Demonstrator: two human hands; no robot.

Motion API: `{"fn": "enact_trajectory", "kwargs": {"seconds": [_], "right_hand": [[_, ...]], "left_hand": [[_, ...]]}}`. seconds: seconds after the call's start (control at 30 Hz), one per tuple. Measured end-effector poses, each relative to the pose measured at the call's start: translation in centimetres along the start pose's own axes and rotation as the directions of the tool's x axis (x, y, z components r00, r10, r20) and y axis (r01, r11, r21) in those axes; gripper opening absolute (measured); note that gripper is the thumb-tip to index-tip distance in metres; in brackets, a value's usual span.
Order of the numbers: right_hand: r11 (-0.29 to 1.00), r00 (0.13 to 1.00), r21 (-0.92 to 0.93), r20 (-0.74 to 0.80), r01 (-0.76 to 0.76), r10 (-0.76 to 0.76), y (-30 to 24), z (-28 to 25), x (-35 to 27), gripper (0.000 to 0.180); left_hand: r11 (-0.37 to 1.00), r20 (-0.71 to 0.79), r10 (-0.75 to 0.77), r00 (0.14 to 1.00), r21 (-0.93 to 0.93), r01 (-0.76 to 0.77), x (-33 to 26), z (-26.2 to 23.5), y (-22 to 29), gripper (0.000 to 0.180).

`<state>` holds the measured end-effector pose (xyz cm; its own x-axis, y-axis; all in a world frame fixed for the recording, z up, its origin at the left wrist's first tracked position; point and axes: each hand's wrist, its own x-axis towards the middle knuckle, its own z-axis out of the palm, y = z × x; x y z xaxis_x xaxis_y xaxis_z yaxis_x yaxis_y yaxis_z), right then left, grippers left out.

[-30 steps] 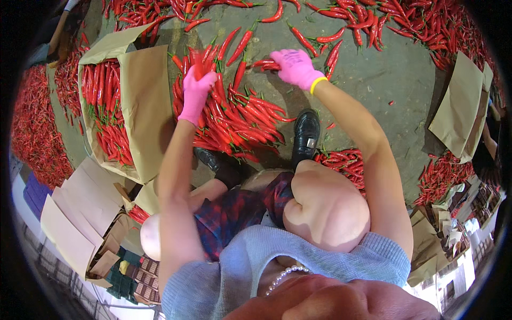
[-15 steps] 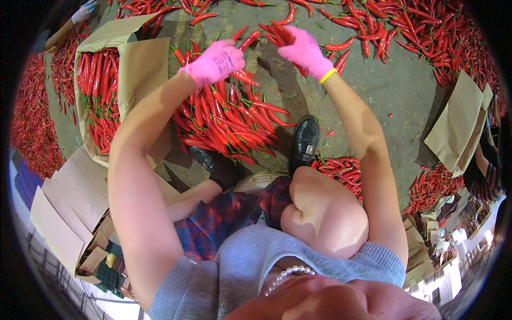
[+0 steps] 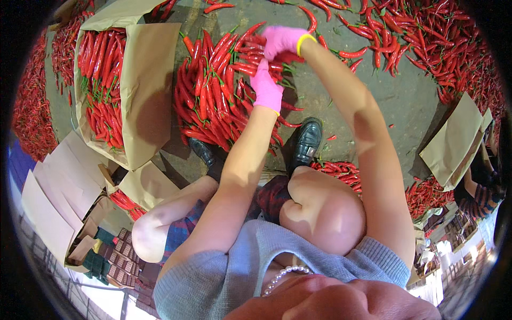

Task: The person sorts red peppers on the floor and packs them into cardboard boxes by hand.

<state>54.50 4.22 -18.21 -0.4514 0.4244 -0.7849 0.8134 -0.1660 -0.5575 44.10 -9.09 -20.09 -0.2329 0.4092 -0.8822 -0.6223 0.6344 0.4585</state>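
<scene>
My left hand point(image 3: 266, 90), in a pink glove, has its thumb over a bunch of red chili peppers point(image 3: 246, 69); its other fingers are mostly hidden. Just beyond it, my right hand point(image 3: 282, 41), in a pink glove with a yellow cuff, is slightly blurred and closed over more of these peppers, whose tips point left and green stems right. Below and to the left of both hands lies a pile of red chili peppers point(image 3: 205, 96) on the floor.
An open brown paper bag point(image 3: 152, 96) packed with chilies stands left of the pile. Large chili heaps point(image 3: 426, 37) spread at the far right. Another paper bag point(image 3: 453, 141) is near a co-worker at right. My black shoes point(image 3: 308, 141) flank the pile's near edge.
My left hand has moved right, from over the pile to the bunch by my right hand. My right hand has shifted slightly left with its chilies, and the two hands now meet.
</scene>
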Motion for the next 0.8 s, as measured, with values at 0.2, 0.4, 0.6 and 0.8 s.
{"fn": "enact_trajectory", "kwargs": {"seconds": [0.2, 0.4, 0.6, 0.8], "right_hand": [[0.613, 0.978, 0.764, -0.121, 0.203, -0.172, 3.6, 5.2, -2.7, 0.037], [0.044, 0.939, 0.94, -0.34, 0.338, 0.054, 5.8, 4.7, 2.4, 0.028], [-0.295, 0.72, 0.728, -0.676, 0.619, -0.156, 4.1, 4.3, -2.4, 0.033], [0.238, 0.915, 0.891, -0.402, 0.387, 0.018, 4.3, 18.8, -12.6, 0.049]], "left_hand": [[0.977, 0.454, 0.185, 0.872, 0.011, -0.213, -1.0, -2.9, 2.7, 0.038], [0.349, 0.608, 0.095, 0.788, 0.721, -0.598, 3.3, 5.5, 12.4, 0.034], [0.601, 0.767, 0.275, 0.58, 0.333, -0.726, -1.9, 8.4, 11.6, 0.043], [0.82, 0.522, 0.32, 0.791, 0.266, -0.507, -9.3, -7.2, -1.3, 0.027]]}}
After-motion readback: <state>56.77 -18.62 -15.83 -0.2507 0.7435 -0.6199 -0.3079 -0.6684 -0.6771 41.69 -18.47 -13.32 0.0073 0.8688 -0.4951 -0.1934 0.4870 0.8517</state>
